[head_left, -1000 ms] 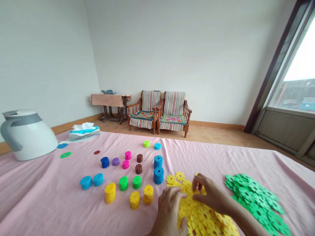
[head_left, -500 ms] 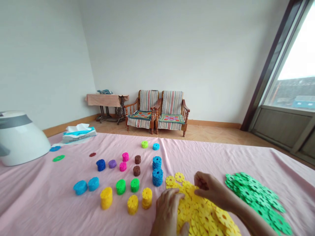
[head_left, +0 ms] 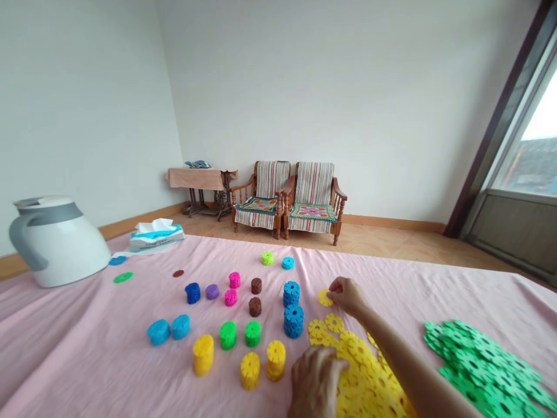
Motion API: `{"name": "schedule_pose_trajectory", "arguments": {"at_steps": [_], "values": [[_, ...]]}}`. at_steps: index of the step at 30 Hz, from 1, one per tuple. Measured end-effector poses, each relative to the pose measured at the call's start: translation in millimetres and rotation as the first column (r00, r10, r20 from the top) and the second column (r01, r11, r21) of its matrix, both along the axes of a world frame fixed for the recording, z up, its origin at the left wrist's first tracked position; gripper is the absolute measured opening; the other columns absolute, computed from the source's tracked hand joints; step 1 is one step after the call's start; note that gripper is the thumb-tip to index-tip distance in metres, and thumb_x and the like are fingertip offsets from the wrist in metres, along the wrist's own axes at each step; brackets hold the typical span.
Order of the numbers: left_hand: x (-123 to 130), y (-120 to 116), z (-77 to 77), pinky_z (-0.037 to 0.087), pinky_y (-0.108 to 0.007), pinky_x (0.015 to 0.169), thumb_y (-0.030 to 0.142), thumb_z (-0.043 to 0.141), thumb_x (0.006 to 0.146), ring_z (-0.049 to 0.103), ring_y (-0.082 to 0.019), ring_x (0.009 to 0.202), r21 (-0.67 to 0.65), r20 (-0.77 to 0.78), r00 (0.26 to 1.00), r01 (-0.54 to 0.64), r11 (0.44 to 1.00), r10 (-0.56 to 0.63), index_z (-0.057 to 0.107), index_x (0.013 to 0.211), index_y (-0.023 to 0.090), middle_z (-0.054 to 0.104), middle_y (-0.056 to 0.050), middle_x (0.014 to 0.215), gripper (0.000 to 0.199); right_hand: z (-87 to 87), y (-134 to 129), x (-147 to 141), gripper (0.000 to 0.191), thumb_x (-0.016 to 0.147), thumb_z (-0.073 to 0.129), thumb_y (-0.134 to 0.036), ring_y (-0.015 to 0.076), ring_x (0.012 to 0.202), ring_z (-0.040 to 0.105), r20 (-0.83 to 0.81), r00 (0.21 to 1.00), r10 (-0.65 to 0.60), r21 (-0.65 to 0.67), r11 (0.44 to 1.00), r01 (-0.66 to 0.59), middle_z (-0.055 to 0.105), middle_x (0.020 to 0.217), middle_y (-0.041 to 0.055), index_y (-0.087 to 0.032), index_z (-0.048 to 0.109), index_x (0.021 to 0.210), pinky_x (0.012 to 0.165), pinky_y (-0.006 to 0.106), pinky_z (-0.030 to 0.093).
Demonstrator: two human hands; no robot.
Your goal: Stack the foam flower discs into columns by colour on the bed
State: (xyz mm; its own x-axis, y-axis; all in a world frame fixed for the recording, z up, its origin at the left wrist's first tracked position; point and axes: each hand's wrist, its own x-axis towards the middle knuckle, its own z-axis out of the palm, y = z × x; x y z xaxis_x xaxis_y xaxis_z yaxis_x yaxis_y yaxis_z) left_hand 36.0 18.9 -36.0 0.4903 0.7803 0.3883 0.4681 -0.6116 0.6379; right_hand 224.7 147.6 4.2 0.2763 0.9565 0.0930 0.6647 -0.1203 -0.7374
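Flat yellow flower-shaped discs lie in a big pile (head_left: pixel 369 377) at the lower right. My left hand (head_left: pixel 317 380) rests at the pile's left edge, fingers curled over it; whatever is under them is hidden. Beyond the pile, my right hand (head_left: pixel 346 295) pinches a single yellow disc (head_left: pixel 324 298) close to the cloth. Left of the hands stand short stacks of discs: yellow (head_left: pixel 275 360), green (head_left: pixel 253 334), tall blue (head_left: pixel 293 321), brown (head_left: pixel 255 306), pink (head_left: pixel 230 298), purple (head_left: pixel 212 291) and dark blue (head_left: pixel 192 293).
A heap of green discs (head_left: pixel 487 363) lies on the right of the pink cloth (head_left: pixel 130 371). At the back left are a white jug (head_left: pixel 69 247) and a tissue box (head_left: pixel 156 237). Loose discs lie near them. Two chairs (head_left: pixel 313 197) stand by the wall.
My right hand has moved forward from the yellow pile, with a yellow disc now at its fingertips beyond it. My left hand stays by the pile. The view has turned slightly left.
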Motion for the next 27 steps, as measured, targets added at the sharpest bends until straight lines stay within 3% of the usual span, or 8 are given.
{"name": "schedule_pose_trajectory", "arguments": {"at_steps": [7,11,17,21,24,27], "values": [[-1.7,-2.8,6.0,0.036,-0.042,0.098,0.023,0.063,0.076,0.046,-0.027,0.119,0.011,-0.023,1.000,0.013,1.000,-0.013,0.058,0.114,0.027,0.056,-0.005,0.123,0.039,0.7,-10.3,1.8,0.008,0.063,0.058,-0.013,0.0154,0.064,0.057,0.188,0.982,-0.023,0.005,1.000,0.022,0.063,0.064,0.0029,-0.019,0.054,0.060,0.055,0.023,0.034],[-1.8,-1.9,6.1,0.035,-0.041,0.099,0.022,0.063,0.073,0.046,-0.028,0.119,0.003,0.001,1.000,0.018,1.000,-0.018,0.057,0.116,0.027,0.055,-0.005,0.124,0.044,6.3,-31.8,4.7,0.003,0.067,0.060,-0.021,0.0141,0.061,0.057,0.191,0.975,0.117,-0.043,0.993,-0.111,0.063,0.064,0.0019,-0.019,0.058,0.066,0.055,0.023,0.036],[-5.0,3.3,7.0,0.031,-0.045,0.102,0.033,0.071,0.066,0.041,-0.033,0.122,-0.092,0.015,0.991,0.132,0.987,-0.131,0.055,0.119,0.021,0.051,-0.010,0.127,0.057,9.8,-57.1,4.5,0.023,0.051,0.073,-0.022,0.0150,0.069,0.055,0.170,0.959,0.225,-0.080,0.974,-0.214,0.062,0.072,0.0005,-0.019,0.059,0.070,0.060,0.024,0.037],[-6.4,5.6,5.5,0.029,-0.046,0.104,0.030,0.070,0.066,0.039,-0.034,0.123,-0.109,0.037,0.989,0.144,0.984,-0.141,0.054,0.122,0.021,0.050,-0.011,0.128,0.058,8.9,-53.9,4.2,0.019,0.053,0.070,-0.017,0.0114,0.057,0.050,0.092,0.973,0.212,-0.089,0.975,-0.204,0.057,0.060,-0.0034,-0.019,0.055,0.065,0.052,0.022,0.033],[-5.7,5.8,5.6,0.030,-0.047,0.103,0.031,0.070,0.066,0.040,-0.034,0.122,-0.116,0.026,0.989,0.144,0.983,-0.142,0.055,0.121,0.020,0.051,-0.011,0.127,0.058,10.0,-43.9,5.3,0.008,0.065,0.062,-0.016,0.0091,0.052,0.050,0.004,0.986,0.166,-0.085,0.983,-0.165,0.057,0.054,-0.0036,-0.018,0.054,0.063,0.049,0.020,0.034],[-4.0,4.0,7.4,0.030,-0.046,0.102,0.031,0.071,0.065,0.041,-0.033,0.121,-0.123,0.023,0.993,0.122,0.985,-0.120,0.056,0.119,0.020,0.052,-0.011,0.126,0.057,10.2,-29.9,5.0,0.010,0.076,0.052,-0.019,0.0090,0.047,0.053,-0.080,0.994,0.074,-0.095,0.992,-0.082,0.061,0.054,-0.0011,-0.018,0.055,0.066,0.047,0.019,0.038]]}}
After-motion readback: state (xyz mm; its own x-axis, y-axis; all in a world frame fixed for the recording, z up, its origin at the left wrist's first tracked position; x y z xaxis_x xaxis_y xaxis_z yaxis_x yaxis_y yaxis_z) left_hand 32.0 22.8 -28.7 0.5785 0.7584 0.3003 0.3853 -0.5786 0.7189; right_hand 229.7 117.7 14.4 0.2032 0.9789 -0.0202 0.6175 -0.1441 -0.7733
